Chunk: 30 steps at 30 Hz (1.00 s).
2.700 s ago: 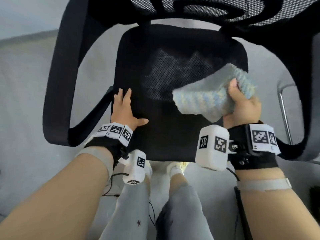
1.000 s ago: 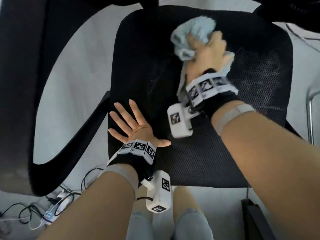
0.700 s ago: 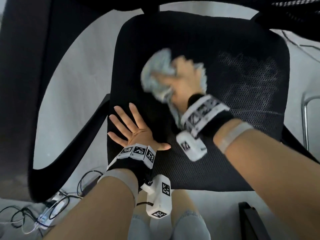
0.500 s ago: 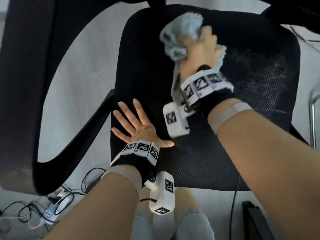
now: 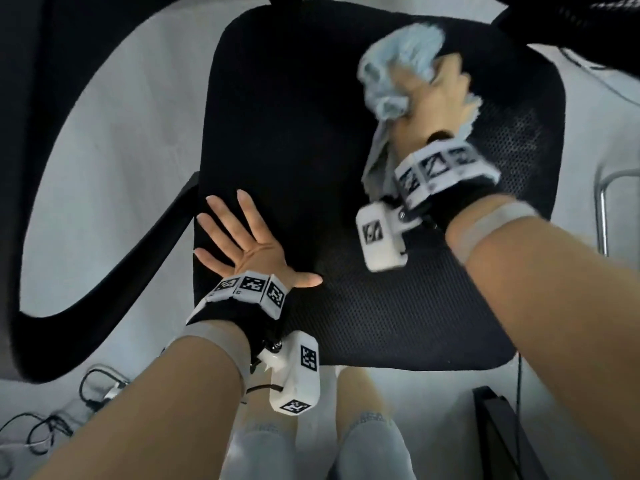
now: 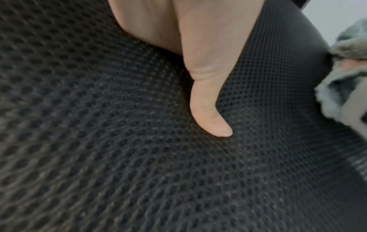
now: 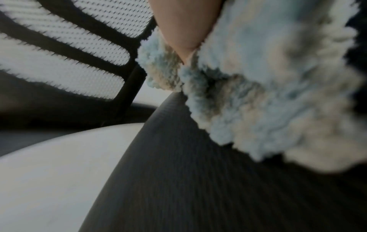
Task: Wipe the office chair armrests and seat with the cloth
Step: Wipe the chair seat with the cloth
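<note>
1. Far left, head view: curved black armrest (image 5: pixel 52 202), floor (image 5: pixel 114 168) visible through its loop, cables (image 5: pixel 52 410) on floor bottom-left. We can't judge if the armrest has been wiped.
2. Left hand (image 5: pixel 247 249): fingers spread flat, palm down on front-left part of seat (image 5: pixel 381 323), holding nothing. We read it as bracing the chair so it won't swivel.
3. Left wrist cam adds what head view lacks: thumb (image 6: pixel 210 109) lying on the seat mesh, weave slightly dented around it, so there's real pressure. Cloth edge shows at its far right.
4. Centre: black mesh seat, bare between the hands. Person's knees below front edge.
5. Right hand (image 5: pixel 433 102): fingers curled round bunched pale-blue fluffy cloth (image 5: pixel 398 60), pressed on rear-right area of seat, near the backrest (image 5: pixel 571 15). Blurred in head view, so mid-stroke, we judge.
6. Right wrist cam shows cloth pile touching the seat and backrest mesh (image 7: pixel 79 47) close behind; head view only clips the backrest.
7. Step: wiping seat. Next, we think: sweep cloth over front + right part, keep left-hand brace, then do armrests if not done.
8. Far right: metal tube (image 5: pixel 602 202), apart from the chair.
</note>
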{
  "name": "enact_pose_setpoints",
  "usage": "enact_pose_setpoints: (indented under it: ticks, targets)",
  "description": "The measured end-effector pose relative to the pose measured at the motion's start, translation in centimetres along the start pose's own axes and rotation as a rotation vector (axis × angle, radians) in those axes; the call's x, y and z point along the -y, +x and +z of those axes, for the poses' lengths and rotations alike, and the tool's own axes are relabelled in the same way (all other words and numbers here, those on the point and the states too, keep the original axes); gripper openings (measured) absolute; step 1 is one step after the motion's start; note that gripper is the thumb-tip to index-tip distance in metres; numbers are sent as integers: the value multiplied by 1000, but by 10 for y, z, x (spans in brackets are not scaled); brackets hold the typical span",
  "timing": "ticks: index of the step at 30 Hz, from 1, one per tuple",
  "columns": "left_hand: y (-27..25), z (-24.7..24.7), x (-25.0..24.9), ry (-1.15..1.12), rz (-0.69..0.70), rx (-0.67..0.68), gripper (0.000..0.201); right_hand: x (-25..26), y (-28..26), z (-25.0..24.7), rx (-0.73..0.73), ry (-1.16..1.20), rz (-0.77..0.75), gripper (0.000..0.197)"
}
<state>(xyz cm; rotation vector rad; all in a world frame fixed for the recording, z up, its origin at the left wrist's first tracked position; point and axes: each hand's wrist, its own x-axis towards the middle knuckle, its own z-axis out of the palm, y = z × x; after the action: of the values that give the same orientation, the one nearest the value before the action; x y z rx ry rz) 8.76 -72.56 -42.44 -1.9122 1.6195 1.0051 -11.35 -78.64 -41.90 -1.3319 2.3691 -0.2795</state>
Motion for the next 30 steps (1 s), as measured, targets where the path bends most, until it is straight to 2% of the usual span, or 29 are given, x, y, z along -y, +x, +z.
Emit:
enact_pose_setpoints:
  ticks: [1, 5, 7, 8, 9, 10, 11, 12, 13, 15, 17, 18, 19, 20, 22, 23, 24, 26, 27, 30]
  targets:
    - [0, 0, -2, 7, -4, -9, 155, 1, -9, 5, 43, -7, -42, 50]
    - [-2, -1, -4, 14, -7, -56, 157, -13, -79, 22, 288, -10, -488, 62]
    - [-3, 0, -4, 12, 0, -68, 158, -23, -85, 16, 417, -61, -670, 63]
    - [-3, 0, -4, 15, -3, -59, 158, -28, -74, 9, 381, -96, -634, 54]
    - [-3, 1, -4, 19, -8, -46, 158, -34, -56, 5, 320, -128, -529, 42]
    - [-2, 1, -4, 23, -11, -40, 158, -44, -36, 0, 163, -119, -381, 38]
    - [-2, 1, -5, 25, -13, -40, 158, -51, -16, -8, 5, -200, -261, 43]
    - [-1, 1, -5, 26, -12, -44, 158, -59, -1, -19, -99, -242, -156, 45]
    - [-2, 0, -5, 27, -10, -48, 158, -67, 8, -25, -135, -212, -83, 41]
    - [-4, -2, -6, 28, 4, -61, 157, -68, 10, -29, -67, -115, 12, 45]
    - [-7, -2, -10, 38, 2, -106, 157, -53, -11, -22, 23, -69, 24, 47]
    - [-9, -2, -15, 50, -17, -122, 156, -46, -25, -17, 18, -73, -8, 43]
    - [-11, -1, -21, 74, -34, -115, 154, -40, -42, -10, -2, -28, -71, 38]
    - [-14, 0, -28, 102, -22, -90, 150, -36, -63, -2, 52, 24, -210, 37]
    - [-19, 5, -44, 157, 95, 8, 139, -38, -96, 2, 358, 8, -499, 46]
    - [-21, 8, -52, 175, 147, 66, 139, -48, -95, -1, 400, -40, -565, 48]
    - [-23, 11, -58, 181, 166, 112, 145, -62, -87, -3, 340, -35, -536, 45]
    - [-26, 13, -67, 164, 138, 156, 154, -80, -61, -17, 139, 45, -254, 34]
    - [-26, 14, -70, 154, 120, 161, 155, -92, -50, -23, 51, 33, -126, 34]
    - [-25, 17, -72, 138, 109, 122, 156, -112, -29, -38, -109, 24, 91, 41]
